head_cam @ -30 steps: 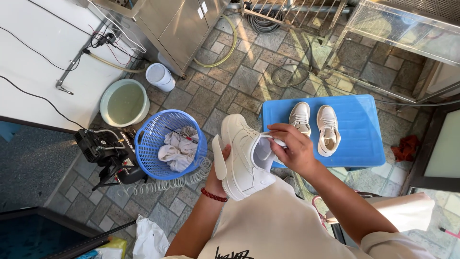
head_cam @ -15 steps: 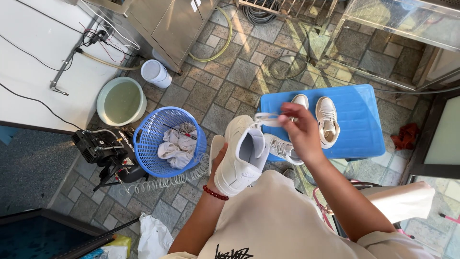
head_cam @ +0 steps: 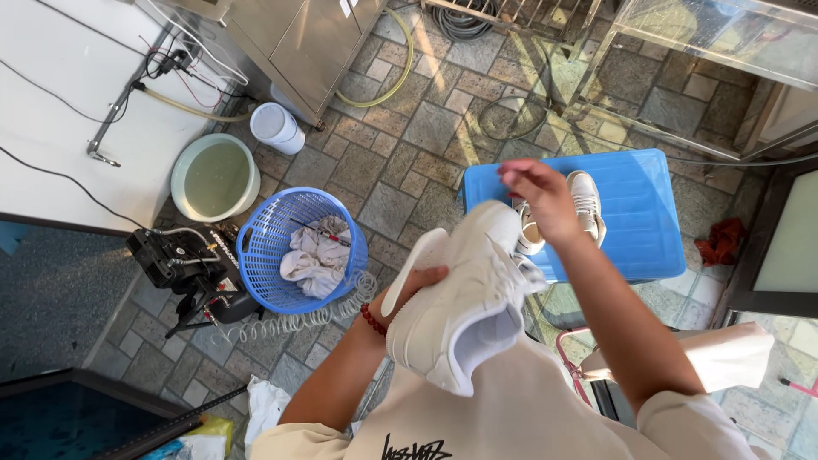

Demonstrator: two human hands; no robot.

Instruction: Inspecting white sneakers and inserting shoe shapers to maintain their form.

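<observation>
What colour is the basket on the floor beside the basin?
Blue: the basket is a blue openwork plastic one holding whitish cloths, seen clearly in the head view.

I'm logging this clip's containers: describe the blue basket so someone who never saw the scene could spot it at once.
Start at the white counter on the left and drop to the stone floor beside it. There, below a pale basin of water and next to a black machine, stands the blue basket. It alone is round, slotted and holds crumpled white cloths; the blue bin is a solid rectangle.
</observation>
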